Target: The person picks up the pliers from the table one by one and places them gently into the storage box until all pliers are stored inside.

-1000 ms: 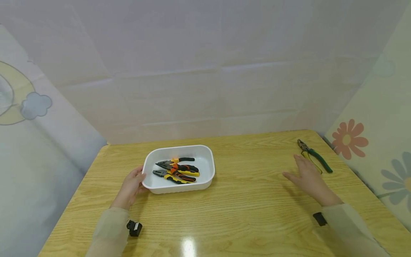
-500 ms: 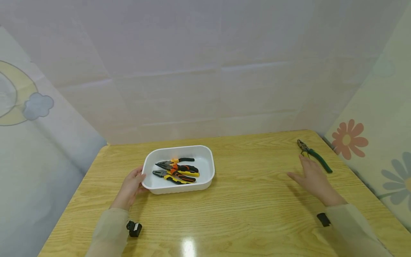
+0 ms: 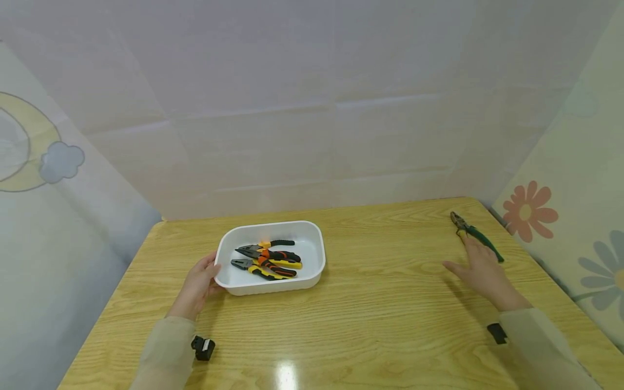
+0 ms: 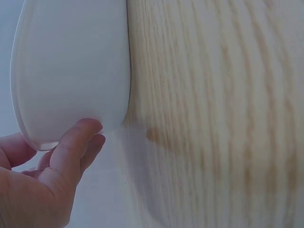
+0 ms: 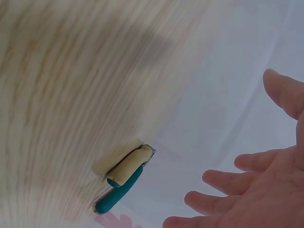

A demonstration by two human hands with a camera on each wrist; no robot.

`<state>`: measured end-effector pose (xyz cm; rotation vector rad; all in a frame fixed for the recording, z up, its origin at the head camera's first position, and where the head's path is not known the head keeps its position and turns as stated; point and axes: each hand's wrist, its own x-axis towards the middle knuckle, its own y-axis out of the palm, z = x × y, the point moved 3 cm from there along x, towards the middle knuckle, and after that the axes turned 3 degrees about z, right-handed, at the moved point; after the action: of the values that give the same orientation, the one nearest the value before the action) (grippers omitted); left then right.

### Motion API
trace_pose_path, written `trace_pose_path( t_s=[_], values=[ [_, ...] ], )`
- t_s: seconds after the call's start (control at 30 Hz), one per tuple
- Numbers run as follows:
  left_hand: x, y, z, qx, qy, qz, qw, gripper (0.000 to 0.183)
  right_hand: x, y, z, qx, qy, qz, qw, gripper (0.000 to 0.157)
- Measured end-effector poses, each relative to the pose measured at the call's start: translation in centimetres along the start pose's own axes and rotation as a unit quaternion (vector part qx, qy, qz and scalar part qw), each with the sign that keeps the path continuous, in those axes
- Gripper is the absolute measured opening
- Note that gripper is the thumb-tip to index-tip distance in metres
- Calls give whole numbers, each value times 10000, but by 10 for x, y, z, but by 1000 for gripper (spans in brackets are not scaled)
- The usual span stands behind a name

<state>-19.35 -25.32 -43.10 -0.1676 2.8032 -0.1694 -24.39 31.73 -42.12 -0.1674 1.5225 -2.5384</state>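
At the left end of the white plastic tray (image 3: 274, 288), my left hand (image 3: 196, 284) holds on, thumb at the rim and fingers against the outer wall, as the left wrist view shows. Inside lie several pliers, among them an orange-and-black pair (image 3: 283, 255) and a yellow-and-black pair (image 3: 263, 272). My right hand (image 3: 483, 273) is spread over the table's right side, above pliers with green and yellow handles (image 3: 483, 240), overlapping them in the head view. In the right wrist view, the fingers are apart and hold nothing, with the green-and-yellow pliers (image 5: 119, 194) below.
The wooden table (image 3: 370, 303) carries the tray left of centre and the lone pliers near its right edge. Pale sheeting (image 3: 312, 135) stands behind the far edge. A side panel with printed flowers (image 3: 528, 212) borders the right.
My right hand has moved a little to the right, further over the green-and-yellow pliers. My left hand and the tray have stayed where they were.
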Motion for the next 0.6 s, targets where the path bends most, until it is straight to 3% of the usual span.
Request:
trace_pose_path(
  t_s=[0.6],
  values=[
    [-1,0,-1,-57,32,66,10000,52,-2,-1,-18,109,363,204,9991,97]
  ],
)
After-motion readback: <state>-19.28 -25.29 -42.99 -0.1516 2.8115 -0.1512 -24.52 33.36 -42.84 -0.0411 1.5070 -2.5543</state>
